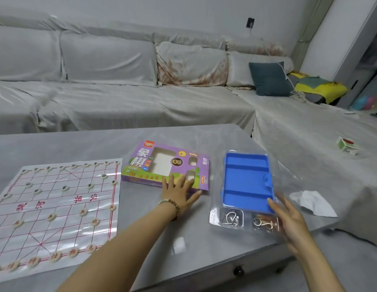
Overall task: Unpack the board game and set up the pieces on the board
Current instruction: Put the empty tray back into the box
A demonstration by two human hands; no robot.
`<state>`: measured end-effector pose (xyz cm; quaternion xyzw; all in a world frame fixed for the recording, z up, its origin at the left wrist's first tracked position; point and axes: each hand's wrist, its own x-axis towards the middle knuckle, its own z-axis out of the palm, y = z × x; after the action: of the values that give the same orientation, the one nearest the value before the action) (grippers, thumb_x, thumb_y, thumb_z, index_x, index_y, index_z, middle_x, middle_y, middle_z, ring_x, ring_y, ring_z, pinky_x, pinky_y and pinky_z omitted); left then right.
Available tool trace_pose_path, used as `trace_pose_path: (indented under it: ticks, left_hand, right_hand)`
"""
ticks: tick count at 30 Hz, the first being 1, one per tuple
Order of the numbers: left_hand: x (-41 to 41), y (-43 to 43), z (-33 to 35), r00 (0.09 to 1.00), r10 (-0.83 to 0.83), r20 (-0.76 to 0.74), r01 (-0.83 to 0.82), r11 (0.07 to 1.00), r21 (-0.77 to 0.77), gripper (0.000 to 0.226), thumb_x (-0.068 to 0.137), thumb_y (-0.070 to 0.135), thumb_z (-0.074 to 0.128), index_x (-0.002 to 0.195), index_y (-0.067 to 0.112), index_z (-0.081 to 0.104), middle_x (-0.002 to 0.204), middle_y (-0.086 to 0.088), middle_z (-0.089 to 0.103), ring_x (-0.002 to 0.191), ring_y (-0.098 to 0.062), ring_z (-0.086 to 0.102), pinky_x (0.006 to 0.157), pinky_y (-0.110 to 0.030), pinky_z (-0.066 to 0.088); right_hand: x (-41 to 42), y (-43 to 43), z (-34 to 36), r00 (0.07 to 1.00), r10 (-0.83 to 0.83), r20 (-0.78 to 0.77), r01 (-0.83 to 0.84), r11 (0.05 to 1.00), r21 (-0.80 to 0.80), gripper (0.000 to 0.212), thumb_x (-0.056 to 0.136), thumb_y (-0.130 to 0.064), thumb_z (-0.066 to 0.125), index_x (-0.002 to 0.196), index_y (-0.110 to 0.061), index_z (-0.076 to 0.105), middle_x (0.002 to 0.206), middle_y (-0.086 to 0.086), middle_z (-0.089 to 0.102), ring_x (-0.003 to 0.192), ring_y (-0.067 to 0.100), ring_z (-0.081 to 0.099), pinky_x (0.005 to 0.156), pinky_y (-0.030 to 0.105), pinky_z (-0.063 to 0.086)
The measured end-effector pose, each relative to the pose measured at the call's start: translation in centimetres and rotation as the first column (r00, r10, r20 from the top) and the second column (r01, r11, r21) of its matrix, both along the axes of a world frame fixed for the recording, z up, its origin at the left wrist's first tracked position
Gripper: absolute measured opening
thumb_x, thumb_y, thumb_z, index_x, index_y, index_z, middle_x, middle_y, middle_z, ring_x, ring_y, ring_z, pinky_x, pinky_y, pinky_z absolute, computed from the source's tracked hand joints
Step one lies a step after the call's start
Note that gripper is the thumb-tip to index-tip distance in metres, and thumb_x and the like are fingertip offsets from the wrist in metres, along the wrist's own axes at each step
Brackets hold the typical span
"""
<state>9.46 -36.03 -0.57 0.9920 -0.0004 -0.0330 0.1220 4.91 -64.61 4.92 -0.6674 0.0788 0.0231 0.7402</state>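
Glossy paper game board (57, 207) near left; round cream pieces (51, 217) set on both sides. Left hand (179, 192) flat, gripping nothing, on purple cardboard box (162, 165). Right hand (292, 218) unclenched at near right edge of blue plastic tray (246, 180). Judgement: only packaging left to clear; shift it rightward, clear of light board.

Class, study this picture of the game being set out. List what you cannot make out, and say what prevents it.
All in the head view:
- Near-left corner of the board: cut off by the frame edge.
- Characters on the far-row pieces: too small and blurred.
- Near edge of the purple box: covered by the left hand.
- One metal puzzle: partly hidden by the right hand.
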Motion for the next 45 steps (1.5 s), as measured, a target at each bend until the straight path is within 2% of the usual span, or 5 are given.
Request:
trace_pose_path:
  ticks: [8, 17, 24, 37, 45]
  left_hand:
    - [-3.2, 2.6, -0.2, 0.955, -0.170, 0.244, 0.186, 0.982, -0.041, 0.082, 0.056, 0.089, 0.030, 0.103, 0.024, 0.046, 0.117, 0.006, 0.042, 0.123, -0.021, 0.032, 0.111, -0.045, 0.011]
    - [-3.5, 3.7, -0.5, 0.946, -0.250, 0.207, 0.231, 0.967, 0.108, 0.103, 0.052, 0.090, 0.032, 0.121, 0.015, 0.041, 0.134, -0.001, 0.041, 0.126, -0.028, 0.033, 0.107, -0.045, 0.022]
    - [-3.3, 4.1, -0.7, 0.922, -0.304, 0.239, 0.345, 0.926, -0.151, 0.084, 0.079, 0.079, 0.019, 0.130, 0.019, 0.048, 0.133, -0.002, 0.053, 0.114, -0.025, 0.053, 0.094, -0.030, 0.035]
    - [-3.2, 5.1, 1.5, 0.928, -0.288, 0.236, 0.333, 0.925, -0.180, 0.049, 0.099, 0.011, 0.038, 0.136, 0.043, 0.037, 0.150, 0.010, 0.025, 0.133, -0.017, 0.036, 0.099, -0.028, 0.036]
    - [-2.9, 5.3, 1.8, 0.943, -0.284, 0.172, 0.320, 0.916, -0.241, 0.037, 0.092, 0.041, 0.045, 0.123, 0.024, 0.057, 0.134, 0.000, 0.048, 0.120, -0.018, 0.048, 0.097, -0.025, 0.038]
  right_hand:
    - [-0.8, -3.0, -2.0, 0.999, 0.027, -0.026, -0.027, 1.000, -0.007, 0.119, 0.023, -0.057, 0.091, 0.131, -0.027, 0.052, 0.111, 0.007, 0.070, 0.084, 0.028, 0.071, 0.059, 0.026, 0.057]
    - [-0.8, -2.7, -2.2, 0.991, 0.134, -0.030, -0.135, 0.991, -0.018, 0.101, 0.024, -0.055, 0.091, 0.118, -0.035, 0.059, 0.106, 0.003, 0.072, 0.082, 0.026, 0.072, 0.056, 0.025, 0.056]
    - [-0.5, -2.8, -2.7, 0.987, 0.153, -0.051, -0.154, 0.988, -0.010, 0.086, 0.041, -0.043, 0.089, 0.120, -0.032, 0.057, 0.098, 0.001, 0.074, 0.073, 0.022, 0.072, 0.052, 0.024, 0.054]
    - [-1.7, -5.3, -2.6, 0.896, 0.411, -0.167, -0.419, 0.908, -0.016, 0.067, 0.066, -0.029, 0.080, 0.126, -0.045, 0.054, 0.121, -0.002, 0.066, 0.078, 0.033, 0.067, 0.065, 0.036, 0.058]
    - [-2.0, -3.9, -2.0, 0.783, 0.562, -0.266, -0.589, 0.808, -0.026, 0.072, 0.061, -0.026, 0.079, 0.128, -0.035, 0.053, 0.118, -0.004, 0.068, 0.064, 0.027, 0.065, 0.054, 0.030, 0.057]
